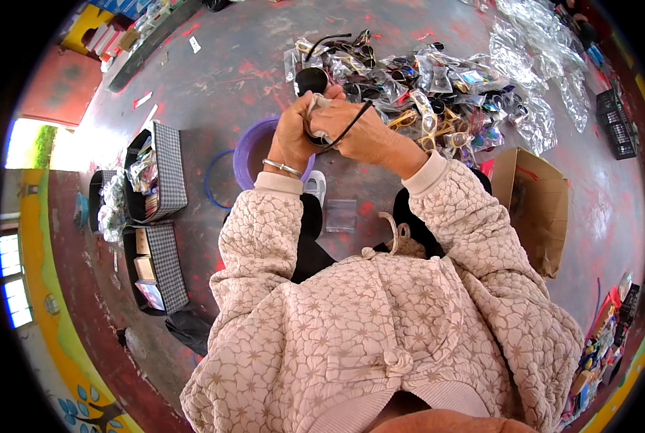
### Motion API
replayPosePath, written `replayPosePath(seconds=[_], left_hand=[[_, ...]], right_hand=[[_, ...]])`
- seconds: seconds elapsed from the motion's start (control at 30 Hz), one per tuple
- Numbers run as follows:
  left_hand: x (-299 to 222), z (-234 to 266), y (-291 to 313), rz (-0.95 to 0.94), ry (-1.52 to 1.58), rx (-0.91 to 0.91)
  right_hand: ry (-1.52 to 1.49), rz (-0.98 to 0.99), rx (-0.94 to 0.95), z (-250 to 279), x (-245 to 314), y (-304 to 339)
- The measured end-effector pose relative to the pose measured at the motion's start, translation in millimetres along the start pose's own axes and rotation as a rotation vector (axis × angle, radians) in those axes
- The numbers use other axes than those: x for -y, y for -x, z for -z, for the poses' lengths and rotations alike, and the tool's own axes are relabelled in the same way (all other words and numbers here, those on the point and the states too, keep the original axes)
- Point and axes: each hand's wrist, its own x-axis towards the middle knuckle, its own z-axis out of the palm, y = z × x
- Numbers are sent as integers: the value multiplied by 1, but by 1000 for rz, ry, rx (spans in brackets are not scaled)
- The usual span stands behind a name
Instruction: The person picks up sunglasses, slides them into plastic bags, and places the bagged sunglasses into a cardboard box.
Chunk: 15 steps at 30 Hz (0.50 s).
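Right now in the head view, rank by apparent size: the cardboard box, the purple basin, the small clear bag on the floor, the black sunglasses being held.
1. cardboard box
2. purple basin, partly hidden by the left hand
3. and 4. black sunglasses and clear bag: look alike, and the glasses sit nearer the camera.

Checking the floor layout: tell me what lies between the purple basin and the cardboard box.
In the head view, between the purple basin and cardboard box: a white shoe and a small clear bag.

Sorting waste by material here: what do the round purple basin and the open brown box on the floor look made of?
The round purple basin looks like moulded plastic: even colour, smooth thin rim. The open brown box looks like matte corrugated cardboard, with folded flaps and creased faces. Neither can be confirmed from the look alone.
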Motion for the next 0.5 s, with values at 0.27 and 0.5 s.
replayPosePath(seconds=[0.27,0.5], left_hand=[[-5,5,0,-149,-38,49],[-11,-25,8,-320,-238,-146]], right_hand=[[-276,-189,200,7,-1,-4],[-451,-453,120,37,-18,0]])
